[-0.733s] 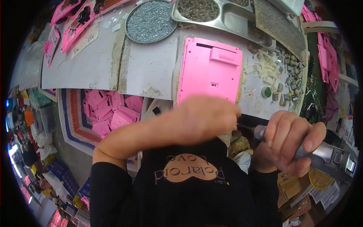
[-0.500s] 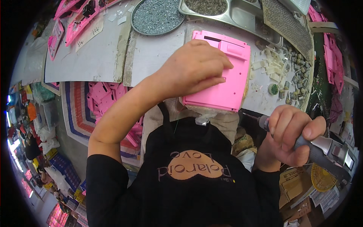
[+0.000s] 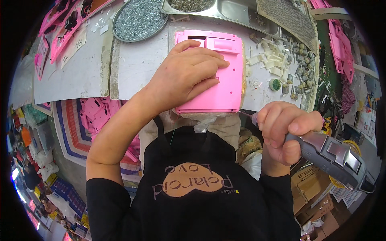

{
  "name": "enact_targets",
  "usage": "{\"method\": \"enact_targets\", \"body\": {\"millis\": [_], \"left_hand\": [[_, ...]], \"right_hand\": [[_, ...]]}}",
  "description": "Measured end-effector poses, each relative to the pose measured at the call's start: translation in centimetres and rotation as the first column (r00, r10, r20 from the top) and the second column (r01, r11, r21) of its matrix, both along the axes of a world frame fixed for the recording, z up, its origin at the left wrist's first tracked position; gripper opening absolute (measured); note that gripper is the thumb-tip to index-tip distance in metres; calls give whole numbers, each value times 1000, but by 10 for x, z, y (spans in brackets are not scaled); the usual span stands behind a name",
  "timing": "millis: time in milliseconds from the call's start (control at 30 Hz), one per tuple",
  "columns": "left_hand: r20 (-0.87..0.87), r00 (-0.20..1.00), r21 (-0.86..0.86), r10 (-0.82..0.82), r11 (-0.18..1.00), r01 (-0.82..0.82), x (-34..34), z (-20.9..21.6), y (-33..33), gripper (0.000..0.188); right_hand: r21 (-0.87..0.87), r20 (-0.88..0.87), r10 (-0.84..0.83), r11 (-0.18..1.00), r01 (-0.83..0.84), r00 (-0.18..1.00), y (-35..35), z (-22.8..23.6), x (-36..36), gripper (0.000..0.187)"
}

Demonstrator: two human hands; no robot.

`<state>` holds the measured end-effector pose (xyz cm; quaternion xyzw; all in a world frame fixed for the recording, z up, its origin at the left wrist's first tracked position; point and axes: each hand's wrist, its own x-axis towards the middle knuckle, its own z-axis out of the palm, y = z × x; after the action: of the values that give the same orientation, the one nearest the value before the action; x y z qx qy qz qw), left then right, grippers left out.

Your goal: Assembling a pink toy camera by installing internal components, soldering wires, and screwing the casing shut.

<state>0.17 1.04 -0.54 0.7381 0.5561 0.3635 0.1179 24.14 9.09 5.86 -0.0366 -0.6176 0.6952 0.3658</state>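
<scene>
One left hand, fingers extended, is resting on one pink plastic casing on the workbench, partly hiding it. One right hand is gripping one grey power screwdriver; its bit is showing too faintly to confirm contact. One steel compartment tray is extending out of view. One black apron is bearing printed lettering.
</scene>
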Motion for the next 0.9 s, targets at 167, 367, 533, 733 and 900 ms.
{"method": "enact_targets", "body": {"millis": [167, 367, 533, 733, 900], "left_hand": [[5, 1000, -7, -4, 1000, 4, 1, 0, -1, 22], [-9, 1000, -14, 9, 1000, -9, 1, -3, -3, 21], [28, 1000, -21, 12, 1000, -11, 3, -2, -4, 18], [43, 999, -28, 5, 1000, -4, -2, -5, -1, 19], [64, 998, -37, -6, 999, 8, 0, -6, -2, 17]], "right_hand": [[135, -23, -14, 991, 17, 1000, -4, -12, -13, 29], [275, 6, 87, 958, -85, 996, 2, -16, -20, 27], [142, -136, 159, 980, -139, 978, 23, 6, -28, 25], [282, -45, 92, 956, -76, 995, 17, -11, -58, 21], [190, -9, 131, 973, -127, 991, 22, -13, -59, 21]]}}
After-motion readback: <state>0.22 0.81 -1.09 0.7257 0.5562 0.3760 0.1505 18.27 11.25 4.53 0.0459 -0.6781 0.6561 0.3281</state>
